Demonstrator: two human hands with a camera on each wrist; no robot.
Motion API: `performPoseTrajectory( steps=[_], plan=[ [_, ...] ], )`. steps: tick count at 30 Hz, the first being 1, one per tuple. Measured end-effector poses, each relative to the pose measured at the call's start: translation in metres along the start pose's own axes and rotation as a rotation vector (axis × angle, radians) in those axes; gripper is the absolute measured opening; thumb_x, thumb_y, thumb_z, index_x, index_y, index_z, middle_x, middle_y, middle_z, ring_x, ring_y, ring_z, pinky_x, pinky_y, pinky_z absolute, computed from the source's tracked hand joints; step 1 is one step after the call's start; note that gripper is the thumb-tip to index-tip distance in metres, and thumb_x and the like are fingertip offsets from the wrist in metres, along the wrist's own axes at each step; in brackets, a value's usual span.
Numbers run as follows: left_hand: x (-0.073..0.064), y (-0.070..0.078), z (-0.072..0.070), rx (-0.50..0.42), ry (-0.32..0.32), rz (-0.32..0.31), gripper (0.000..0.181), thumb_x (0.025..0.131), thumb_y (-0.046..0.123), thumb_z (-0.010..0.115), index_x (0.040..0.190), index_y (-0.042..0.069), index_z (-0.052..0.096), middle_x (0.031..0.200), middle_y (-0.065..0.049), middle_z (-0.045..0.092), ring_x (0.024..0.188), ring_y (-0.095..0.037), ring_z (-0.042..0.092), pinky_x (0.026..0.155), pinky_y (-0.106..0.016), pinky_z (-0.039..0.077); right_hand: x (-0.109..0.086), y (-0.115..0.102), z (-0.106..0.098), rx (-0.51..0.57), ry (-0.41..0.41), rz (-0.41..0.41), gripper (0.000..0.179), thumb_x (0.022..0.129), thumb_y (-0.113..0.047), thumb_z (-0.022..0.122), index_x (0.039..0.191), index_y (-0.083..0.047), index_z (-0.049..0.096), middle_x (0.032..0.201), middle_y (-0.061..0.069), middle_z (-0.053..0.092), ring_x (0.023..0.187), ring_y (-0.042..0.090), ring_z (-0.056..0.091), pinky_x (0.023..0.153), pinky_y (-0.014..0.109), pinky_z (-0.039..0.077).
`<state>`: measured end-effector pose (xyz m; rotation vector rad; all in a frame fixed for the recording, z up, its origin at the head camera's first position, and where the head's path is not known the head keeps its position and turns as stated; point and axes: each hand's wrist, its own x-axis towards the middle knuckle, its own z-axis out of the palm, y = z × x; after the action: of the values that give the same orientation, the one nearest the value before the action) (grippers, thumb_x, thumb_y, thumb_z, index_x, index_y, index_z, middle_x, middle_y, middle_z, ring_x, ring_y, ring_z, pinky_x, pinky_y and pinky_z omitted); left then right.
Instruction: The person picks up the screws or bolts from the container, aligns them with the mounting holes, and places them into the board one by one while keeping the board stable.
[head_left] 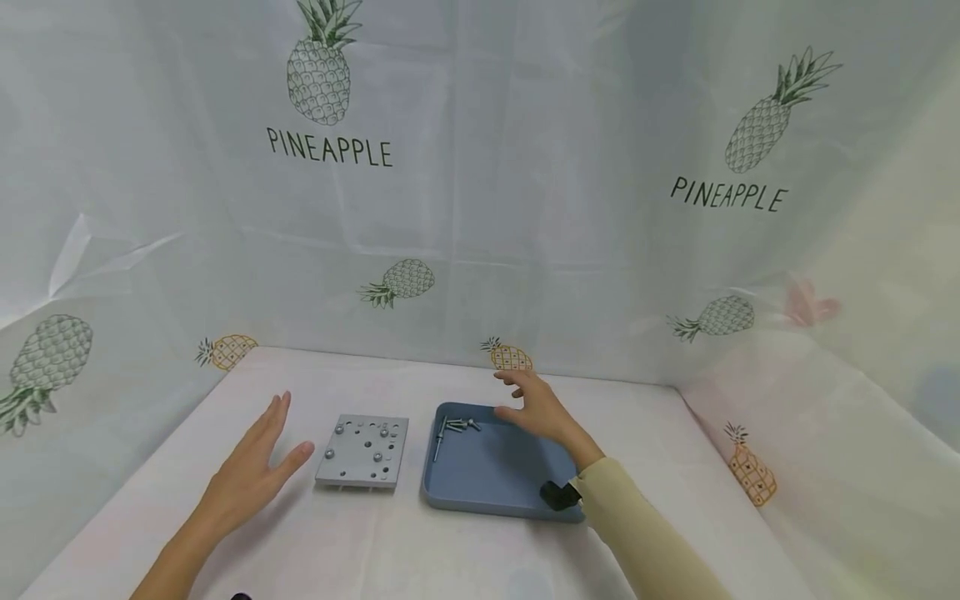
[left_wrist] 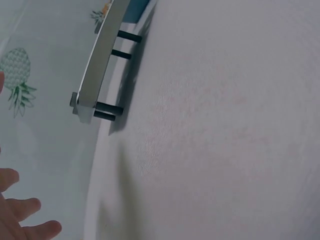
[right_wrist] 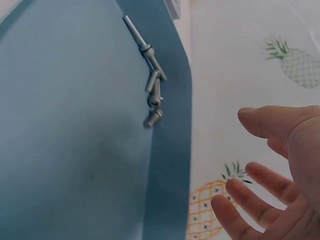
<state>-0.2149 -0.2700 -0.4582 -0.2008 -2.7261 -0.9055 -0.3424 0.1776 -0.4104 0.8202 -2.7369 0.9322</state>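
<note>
My left hand (head_left: 251,475) hovers just left of a square metal plate (head_left: 364,454), fingers extended and thumb spread, holding nothing. Several holes and several bolts (head_left: 339,429) show on the plate's top. In the left wrist view the plate (left_wrist: 102,60) stands raised on dark legs (left_wrist: 109,108) over the cloth. Above the far part of a blue tray (head_left: 495,467), my right hand (head_left: 536,407) hangs with loosely bent fingers and nothing between them. A few metal bolts and a longer pin-like rod (head_left: 439,442) lie in the tray's far left corner, seen as a small cluster of bolts (right_wrist: 154,95) in the right wrist view.
White cloth (head_left: 420,550) covers the table. A pineapple-printed curtain (head_left: 480,208) rises behind and along both sides. A black wrist device (head_left: 559,496) sits at the right sleeve (head_left: 645,525), over the tray's near right corner. The plate stands left of the tray, with a narrow gap between.
</note>
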Motion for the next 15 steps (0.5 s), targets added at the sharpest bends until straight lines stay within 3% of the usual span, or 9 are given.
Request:
performPoseTrajectory(
  steps=[8,15],
  plan=[
    [-0.001,0.004,0.015,-0.166,-0.035,-0.03,0.092,0.106,0.045,0.062,0.172,0.009,0.008,0.173,-0.03,0.013,0.155,-0.058,0.017,0.115,-0.079,0.019,0.006,0.002,0.018,0.134,-0.088,0.085,0.05,0.097,-0.011,0.078,0.144,-0.006,0.063,0.132,0.021,0.069,0.116,0.037,0.07,0.094,0.05,0.058],
    [-0.002,0.014,0.026,-0.178,-0.097,-0.121,0.091,0.107,0.051,0.058,0.17,0.003,0.014,0.168,-0.036,0.02,0.145,-0.059,0.039,0.11,-0.069,0.041,0.01,0.003,0.031,0.185,-0.107,0.138,0.042,0.095,-0.006,0.078,0.136,-0.004,0.068,0.126,0.017,0.072,0.114,0.035,0.071,0.095,0.049,0.058]
  ],
)
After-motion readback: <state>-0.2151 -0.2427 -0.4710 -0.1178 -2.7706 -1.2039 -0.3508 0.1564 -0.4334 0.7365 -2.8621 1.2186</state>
